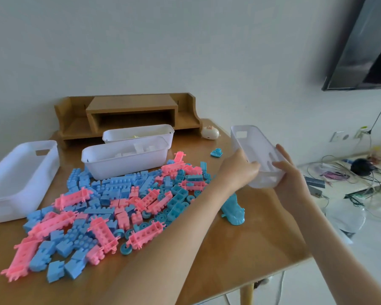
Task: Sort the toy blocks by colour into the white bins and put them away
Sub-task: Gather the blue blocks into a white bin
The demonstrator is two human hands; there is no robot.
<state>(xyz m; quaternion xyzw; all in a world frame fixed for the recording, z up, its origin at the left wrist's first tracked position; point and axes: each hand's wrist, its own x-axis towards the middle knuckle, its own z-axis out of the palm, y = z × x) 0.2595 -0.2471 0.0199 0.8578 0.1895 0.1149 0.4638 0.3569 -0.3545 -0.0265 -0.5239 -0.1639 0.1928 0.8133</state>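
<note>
Toy blocks of pink, blue and teal plastic (119, 208) lie in one mixed heap on the near left half of the light wooden table (240, 249), none of these colours sorted yet. Both hands are clamped on an empty translucent white plastic bin (251, 146), held tilted in the air over the table's right edge. The left hand (240, 170) grips its near left wall and the right hand (293, 179) wraps round its near end.

The step looks like bringing a fresh bin into play. It would go best set down flat on the bare wood just right of the heap, open side up. It should land clear of the large teal moulded piece (234, 212) under the left forearm and the small teal piece (216, 153) farther back.

Three more white bins stand on the table. A wide one (9, 194) stands at the left. A long one holding white blocks (110, 166) touches the heap's far side, and another (161, 130) stands behind it. A wooden desk shelf (132, 104) stands against the pale wall, with a small cream rounded gadget (210, 132) at its right end. At the right, a dark screen (365, 51) hangs on the wall above a low surface strewn with cables (339, 172).
</note>
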